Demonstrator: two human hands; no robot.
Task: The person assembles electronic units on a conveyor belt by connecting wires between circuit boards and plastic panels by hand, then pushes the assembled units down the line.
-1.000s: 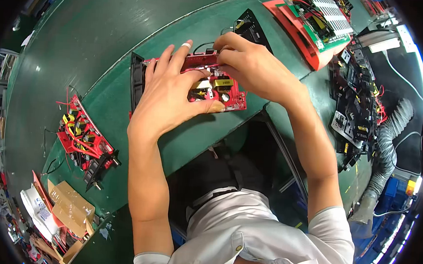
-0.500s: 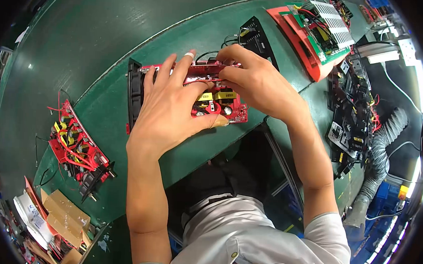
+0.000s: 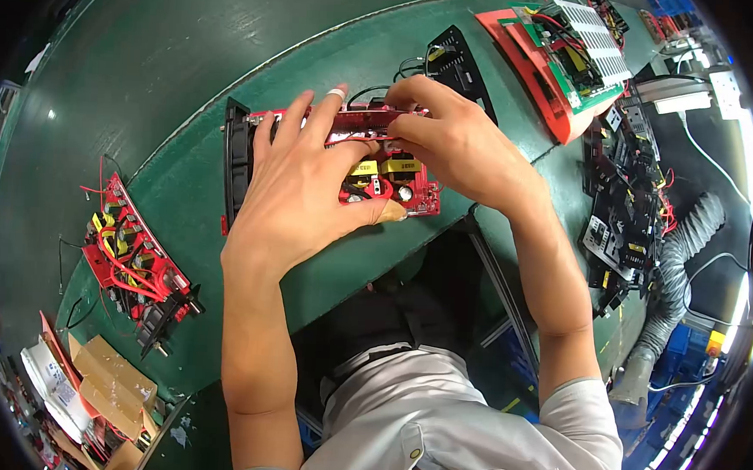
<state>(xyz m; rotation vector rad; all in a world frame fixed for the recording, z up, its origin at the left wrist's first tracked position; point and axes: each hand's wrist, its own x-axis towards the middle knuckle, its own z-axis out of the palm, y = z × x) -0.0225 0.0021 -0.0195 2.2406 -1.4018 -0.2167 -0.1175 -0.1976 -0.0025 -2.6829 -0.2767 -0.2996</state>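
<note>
The left hand point(image 3: 299, 176) is spread wide over a red circuit board point(image 3: 425, 202) lying on the green worktop point(image 3: 340, 276). Its thumb reaches the board's near edge, while the long fingers extend to the far side, across an upright red strip point(image 3: 361, 123). One finger wears a white band point(image 3: 337, 94), and the thumb tip looks yellowish.

The right hand point(image 3: 462, 146) has a narrow grip: thumb and forefinger curl in on either side of the strip's right end. The fingertips are partly hidden, so I cannot tell whether they pinch it or only touch it.

The board sits in front of the person, with a black end piece point(image 3: 238, 155) along its left side. Between the hands are yellow-wrapped components point(image 3: 401, 166) bearing dark printed characters, too small to read. Black cables run behind the board, near a black slotted panel point(image 3: 462, 69).

Another red assembly point(image 3: 141, 261), with red wires and yellow parts, lies well apart at left. Below it, a cardboard box point(image 3: 114, 374) stands near a white round item point(image 3: 55, 384) with print that is illegible. At upper right, an orange-red base point(image 3: 529, 81) carries a green board and a pale slatted piece point(image 3: 595, 42); black parts point(image 3: 630, 180) are heaped beside it.
</note>
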